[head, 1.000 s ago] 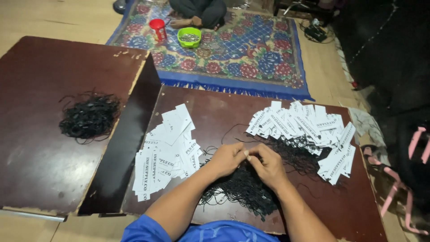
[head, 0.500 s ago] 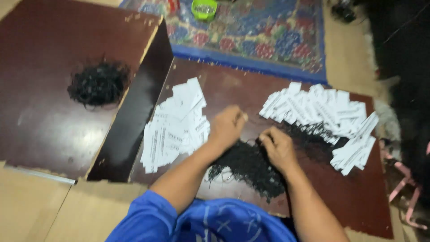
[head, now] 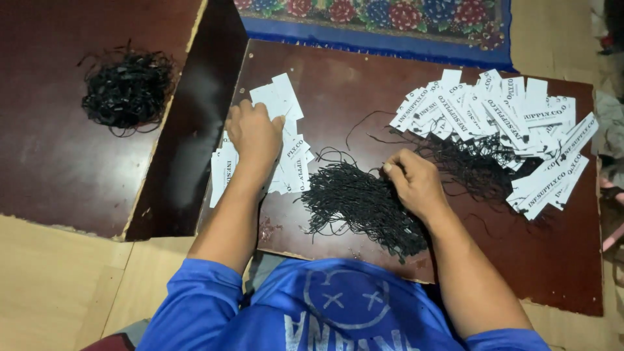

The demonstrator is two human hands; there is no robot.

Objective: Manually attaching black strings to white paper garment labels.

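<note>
Matte white paper tags under flat left hand, right hand fingers pinching frizzy black strings.

Dark board: paper tags, black strings.

White tags, black strings

The left hand lies flat on the left tags, hiding the middle of that pile and whether its fingers grip any. The right hand curls over the near strings; its fingertips are turned under, so a pinch cannot be told. The right tags cover part of the far strings. The rug is cut off by the far edge, the shirt by the near edge
</note>
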